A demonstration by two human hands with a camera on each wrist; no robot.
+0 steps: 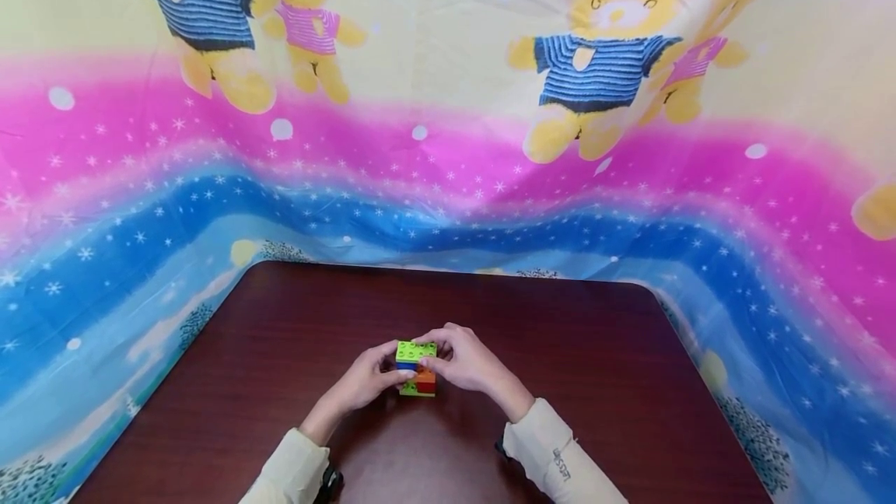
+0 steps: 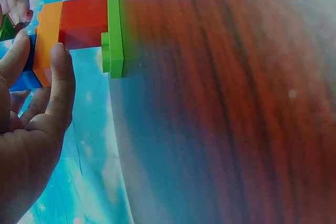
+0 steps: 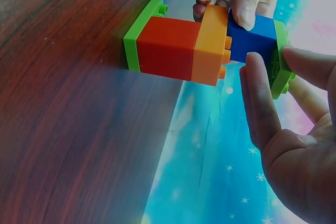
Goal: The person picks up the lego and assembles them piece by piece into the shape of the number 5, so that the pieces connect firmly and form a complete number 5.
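Note:
A small stack of toy building bricks stands near the middle of the table point(image 1: 560, 379). Its base is a light green plate point(image 3: 137, 38), with a red brick point(image 3: 167, 46) on it and an orange brick point(image 3: 212, 45) above that. Over the orange one sits a blue brick point(image 3: 254, 38), offset so that some orange studs show. My left hand point(image 1: 362, 379) pinches the blue brick from the left, one finger touching the orange brick. On top is another green plate point(image 1: 416, 351), studs up; my right hand point(image 1: 465, 360) grips it at its right end, thumb in front.
A printed cloth point(image 1: 448, 169) with bears and snowflakes hangs behind the table and along both sides. Dark bands show at both sleeve cuffs point(image 1: 539, 434). The table's far edge runs just in front of the cloth.

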